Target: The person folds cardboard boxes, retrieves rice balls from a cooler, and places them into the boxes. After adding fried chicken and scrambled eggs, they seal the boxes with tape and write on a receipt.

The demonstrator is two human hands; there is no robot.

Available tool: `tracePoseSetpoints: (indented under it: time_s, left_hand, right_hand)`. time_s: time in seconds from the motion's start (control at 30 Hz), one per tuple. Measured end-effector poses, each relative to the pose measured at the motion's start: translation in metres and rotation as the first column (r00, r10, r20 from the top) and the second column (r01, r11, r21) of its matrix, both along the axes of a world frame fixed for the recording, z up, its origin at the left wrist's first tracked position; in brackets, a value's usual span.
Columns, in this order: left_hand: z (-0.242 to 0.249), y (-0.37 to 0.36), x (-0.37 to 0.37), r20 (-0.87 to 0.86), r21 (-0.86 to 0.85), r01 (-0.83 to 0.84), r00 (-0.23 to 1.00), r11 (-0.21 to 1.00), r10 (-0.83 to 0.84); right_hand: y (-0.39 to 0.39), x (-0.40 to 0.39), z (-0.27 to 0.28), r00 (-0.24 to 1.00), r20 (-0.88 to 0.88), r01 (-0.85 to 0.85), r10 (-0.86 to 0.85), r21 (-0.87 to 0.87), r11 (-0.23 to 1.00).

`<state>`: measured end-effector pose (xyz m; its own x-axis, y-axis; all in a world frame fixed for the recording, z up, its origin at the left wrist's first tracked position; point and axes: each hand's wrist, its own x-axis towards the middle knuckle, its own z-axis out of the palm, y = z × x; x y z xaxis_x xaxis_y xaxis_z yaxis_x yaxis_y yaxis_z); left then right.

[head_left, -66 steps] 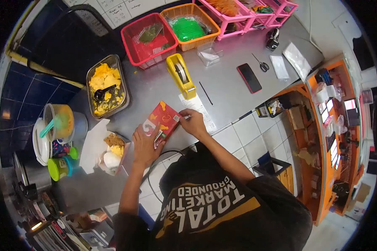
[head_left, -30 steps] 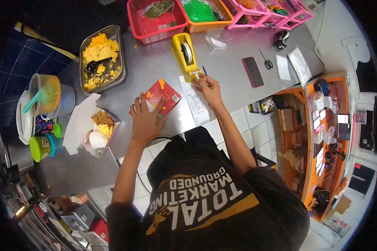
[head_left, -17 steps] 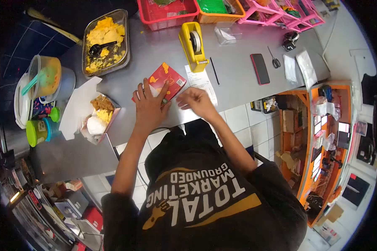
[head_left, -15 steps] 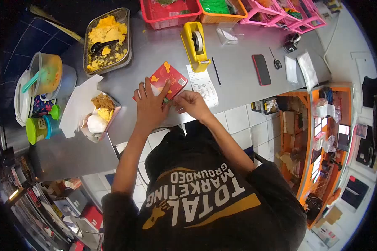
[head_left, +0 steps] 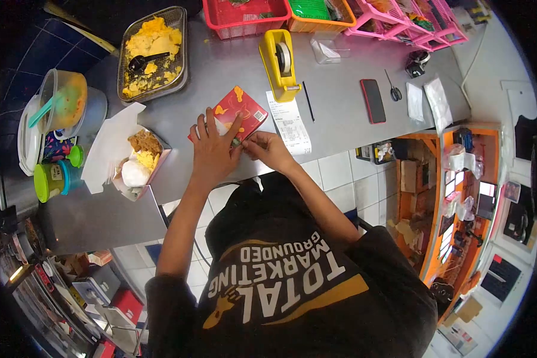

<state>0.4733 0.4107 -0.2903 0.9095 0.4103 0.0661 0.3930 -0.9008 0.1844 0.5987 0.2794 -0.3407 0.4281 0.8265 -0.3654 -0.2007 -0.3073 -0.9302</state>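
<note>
A closed red cardboard food box (head_left: 252,113) with yellow-orange prints and a barcode lies on the steel table in front of me. My left hand (head_left: 213,145) rests spread over its left part, fingers apart and pressing on the top. At the near edge of the box, the fingers of my right hand (head_left: 271,150) are curled and pinch its corner; the fingertips are partly hidden. Just right of the box lies a printed receipt (head_left: 291,126). To the left stands an opened food box (head_left: 152,179) with rice, fried chicken and yellow scrambled bits.
Behind are a yellow tape dispenser (head_left: 277,65), a tray of yellow food (head_left: 179,77) with a black spoon, and red (head_left: 244,28) and orange baskets. A pen (head_left: 308,101), phone (head_left: 373,101) and scissors (head_left: 395,92) lie right. Tubs (head_left: 65,104) stand left.
My right hand has shifted slightly left, closer against the near edge of the red box. The left hand stays spread on top. The view has shifted slightly.
</note>
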Motion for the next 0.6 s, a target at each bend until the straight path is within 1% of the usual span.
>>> tracePoseSetpoints:
  time_s: [0.03, 0.07, 0.13, 0.17, 0.23, 0.27, 0.3, 0.33, 0.37, 0.4, 0.43, 0.47, 0.5, 0.53, 0.57, 0.6]
  left_hand:
    - [-0.002, 0.001, 0.0, 0.007, 0.018, 0.004, 1.0, 1.0, -0.004]
    - [-0.003, 0.001, 0.0, 0.012, 0.036, 0.007, 1.0, 0.999, -0.007]
    - [-0.001, 0.001, 0.0, 0.031, 0.027, 0.007, 1.0, 1.0, -0.008]
    - [0.0, 0.001, 0.001, 0.047, 0.018, 0.011, 0.999, 1.0, -0.011]
    - [0.002, 0.001, 0.0, 0.046, 0.006, 0.003, 0.999, 1.0, -0.004]
    - [0.003, 0.001, 0.0, 0.046, -0.006, 0.007, 0.999, 1.0, -0.007]
    - [0.003, 0.002, 0.001, 0.04, -0.008, -0.007, 0.999, 1.0, 0.007]
    - [0.002, 0.002, 0.001, 0.072, -0.022, -0.009, 0.997, 1.0, 0.011]
    - [0.0, 0.003, 0.002, 0.107, -0.034, -0.009, 0.994, 0.999, 0.012]
    - [-0.003, 0.005, 0.005, 0.103, -0.032, -0.019, 0.994, 0.999, 0.022]
    - [-0.007, 0.006, 0.008, 0.131, -0.078, -0.078, 0.987, 0.994, 0.088]
    - [-0.009, 0.006, 0.01, 0.157, -0.124, -0.134, 0.976, 0.983, 0.153]
    - [-0.012, 0.007, 0.01, 0.156, -0.124, -0.138, 0.975, 0.983, 0.157]
    - [-0.012, 0.007, 0.012, 0.214, -0.135, -0.186, 0.953, 0.973, 0.212]
    - [-0.011, 0.01, 0.012, 0.275, -0.148, -0.235, 0.923, 0.961, 0.268]
    - [-0.011, 0.014, 0.006, 0.281, -0.145, -0.242, 0.92, 0.959, 0.274]
  right_hand:
    - [0.001, 0.003, 0.001, 0.995, 0.093, -0.022, 0.022, 0.001, 1.0]
    - [0.001, 0.005, 0.003, 0.995, 0.094, -0.025, 0.025, 0.0, 1.0]
    - [0.004, 0.011, 0.005, 0.92, 0.382, -0.106, 0.09, 0.021, 0.994]
    - [0.005, 0.012, 0.004, 0.919, 0.383, -0.116, 0.099, 0.022, 0.993]
    - [0.005, 0.013, 0.004, 0.862, 0.502, -0.086, 0.073, 0.002, 0.996]
    - [0.006, 0.014, 0.006, 0.863, 0.498, -0.102, 0.087, 0.003, 0.995]
    - [0.004, 0.013, 0.009, 0.869, 0.482, -0.094, 0.109, -0.055, 0.994]
    - [0.004, 0.013, 0.013, 0.876, 0.465, -0.087, 0.13, -0.113, 0.99]
    - [0.005, 0.012, 0.015, 0.877, 0.46, -0.097, 0.138, -0.111, 0.989]
    - [0.006, 0.012, 0.017, 0.865, 0.479, -0.086, 0.149, -0.153, 0.985]
    - [0.006, 0.01, 0.018, 0.853, 0.496, -0.072, 0.162, -0.195, 0.978]
    - [0.006, 0.009, 0.016, 0.853, 0.494, -0.078, 0.167, -0.195, 0.978]
    - [0.006, 0.007, 0.011, 0.814, 0.539, -0.081, 0.219, -0.268, 0.96]
    - [0.006, 0.005, 0.01, 0.768, 0.579, -0.077, 0.273, -0.34, 0.937]
    - [0.004, 0.005, 0.012, 0.763, 0.584, -0.082, 0.276, -0.337, 0.938]
    - [-0.001, 0.002, 0.015, 0.708, 0.595, -0.169, 0.379, -0.379, 0.91]
